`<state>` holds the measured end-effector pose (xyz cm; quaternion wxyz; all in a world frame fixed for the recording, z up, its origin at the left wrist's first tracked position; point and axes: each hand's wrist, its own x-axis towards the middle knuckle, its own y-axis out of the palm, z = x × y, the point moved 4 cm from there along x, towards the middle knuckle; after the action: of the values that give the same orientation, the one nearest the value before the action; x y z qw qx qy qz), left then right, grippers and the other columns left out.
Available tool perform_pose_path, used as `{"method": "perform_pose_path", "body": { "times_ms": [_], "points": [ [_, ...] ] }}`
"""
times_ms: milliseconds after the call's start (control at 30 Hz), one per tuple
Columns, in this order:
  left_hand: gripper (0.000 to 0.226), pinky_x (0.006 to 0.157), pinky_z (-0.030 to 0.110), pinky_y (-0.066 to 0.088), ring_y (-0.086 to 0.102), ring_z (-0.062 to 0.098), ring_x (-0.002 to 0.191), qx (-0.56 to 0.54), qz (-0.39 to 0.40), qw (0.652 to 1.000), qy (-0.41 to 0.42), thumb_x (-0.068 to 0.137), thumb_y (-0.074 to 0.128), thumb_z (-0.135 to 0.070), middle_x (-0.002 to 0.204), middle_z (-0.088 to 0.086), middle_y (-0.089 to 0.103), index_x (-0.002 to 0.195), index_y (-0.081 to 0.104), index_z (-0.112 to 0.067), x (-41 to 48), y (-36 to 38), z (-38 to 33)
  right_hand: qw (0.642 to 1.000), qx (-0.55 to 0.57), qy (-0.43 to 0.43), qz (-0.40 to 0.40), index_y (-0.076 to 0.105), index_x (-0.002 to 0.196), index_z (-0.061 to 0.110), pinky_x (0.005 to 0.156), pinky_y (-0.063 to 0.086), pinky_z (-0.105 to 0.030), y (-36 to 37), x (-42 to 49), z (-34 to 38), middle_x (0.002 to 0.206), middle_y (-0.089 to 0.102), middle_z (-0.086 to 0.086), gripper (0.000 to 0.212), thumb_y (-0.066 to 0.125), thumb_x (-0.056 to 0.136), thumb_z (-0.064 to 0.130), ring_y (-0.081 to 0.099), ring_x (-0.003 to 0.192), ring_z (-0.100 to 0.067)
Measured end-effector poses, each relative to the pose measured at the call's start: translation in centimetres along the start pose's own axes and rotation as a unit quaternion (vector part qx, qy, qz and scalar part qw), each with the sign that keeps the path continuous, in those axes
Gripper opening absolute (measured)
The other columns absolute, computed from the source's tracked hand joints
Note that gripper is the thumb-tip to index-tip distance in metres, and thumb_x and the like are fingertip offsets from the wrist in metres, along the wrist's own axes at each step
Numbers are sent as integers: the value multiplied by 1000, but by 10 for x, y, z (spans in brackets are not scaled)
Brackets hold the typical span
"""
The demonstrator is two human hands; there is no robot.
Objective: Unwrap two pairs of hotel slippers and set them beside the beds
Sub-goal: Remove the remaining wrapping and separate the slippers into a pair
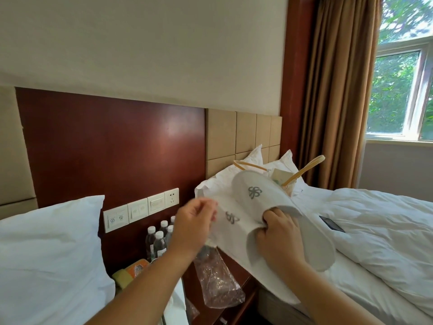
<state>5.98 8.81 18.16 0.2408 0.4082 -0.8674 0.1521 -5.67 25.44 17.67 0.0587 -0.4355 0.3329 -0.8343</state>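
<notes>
Two white hotel slippers with a grey-green logo are held up in front of me over the gap between the beds. My right hand (277, 233) grips the upper slipper (264, 198) at the edge of its toe cover, fingers tucked into the opening. The second slipper (234, 233) lies partly under the first, toe to the left. My left hand (194, 221) is blurred, with curled fingers at the second slipper's toe; whether it pinches the slipper is unclear. A crumpled clear plastic wrapper (218, 282) hangs below the slippers.
The right bed (379, 231) carries white pillows, a duvet, a bag with tan handles (302, 170) and a dark phone (331, 224). The left bed's pillow (49, 254) fills the lower left. Between them stands a nightstand with several water bottles (159, 240) beneath a switch panel (140, 208).
</notes>
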Motion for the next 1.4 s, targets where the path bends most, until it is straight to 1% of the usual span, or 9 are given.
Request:
{"method": "perform_pose_path", "body": {
  "times_ms": [67, 200, 433, 633, 833, 933, 1133, 1300, 1400],
  "points": [
    [17, 72, 24, 52, 63, 0, 82, 103, -68, 992, -5, 87, 58, -51, 86, -15, 69, 85, 66, -35, 15, -13, 5, 1000, 3, -23, 6, 56, 68, 12, 73, 41, -38, -2, -2, 0, 76, 58, 0, 14, 60, 73, -1, 50, 74, -24],
    [47, 76, 28, 46, 60, 9, 95, 196, -1, 974, -118, 90, 44, -65, 106, -8, 63, 115, 59, -27, 28, -15, 30, 996, 33, -80, 14, 51, 62, 12, 62, 40, -37, -1, -8, 10, 69, 55, 0, 25, 65, 70, -8, 44, 67, -21],
    [70, 87, 40, 45, 62, 26, 91, 196, -21, 969, -152, 99, 16, -60, 89, 6, 70, 90, 68, -14, 14, -13, 48, 990, 41, -137, 14, 55, 64, 14, 64, 33, -31, -1, -5, 27, 72, 57, 2, 23, 66, 65, -6, 38, 67, -14],
    [71, 67, 33, 40, 61, 16, 71, 181, -53, 973, -135, 99, 18, -61, 63, -3, 66, 65, 63, -17, 20, -15, 47, 993, 61, -89, 37, 46, 60, 16, 63, 34, -35, 1, 0, 21, 69, 52, 5, 28, 56, 70, -9, 39, 69, -18],
    [65, 90, 40, 51, 66, 20, 85, 136, 7, 949, -285, 94, 22, -69, 80, 2, 72, 86, 68, -23, 20, -15, 76, 975, 207, -70, 43, 22, 54, 21, 52, 26, -28, -5, -4, 29, 54, 34, 10, 27, 42, 56, 3, 34, 60, -10],
    [62, 72, 35, 49, 66, 17, 76, 131, -12, 958, -253, 94, 23, -68, 65, -6, 70, 78, 67, -26, 15, -11, 75, 971, 228, -44, 61, 29, 53, 18, 50, 28, -23, -2, -3, 19, 52, 37, 10, 21, 43, 54, 2, 33, 53, -3],
    [64, 90, 45, 46, 62, 29, 89, 149, -55, 966, -203, 98, 19, -60, 83, 6, 66, 79, 63, -18, 11, -2, 68, 994, 20, -78, 79, 49, 60, 28, 74, 31, -32, -7, 9, 11, 76, 46, 8, 31, 52, 68, -2, 43, 76, -19],
    [69, 80, 41, 44, 61, 32, 87, 144, -65, 973, -166, 100, 18, -57, 81, 10, 66, 86, 66, -11, 5, 15, 70, 980, -59, 75, 173, 63, 73, 24, 52, 55, -30, -22, 19, 1, 68, 59, 7, 25, 44, 65, 10, 58, 60, -16],
    [69, 87, 41, 41, 59, 34, 99, 140, -59, 978, -145, 102, 15, -52, 102, 19, 67, 111, 64, -4, 2, 27, 68, 950, -18, 171, 261, 65, 97, 35, 62, 62, -36, -25, 24, -9, 81, 65, 4, 39, 50, 77, 5, 68, 70, -19]
  ]
}}
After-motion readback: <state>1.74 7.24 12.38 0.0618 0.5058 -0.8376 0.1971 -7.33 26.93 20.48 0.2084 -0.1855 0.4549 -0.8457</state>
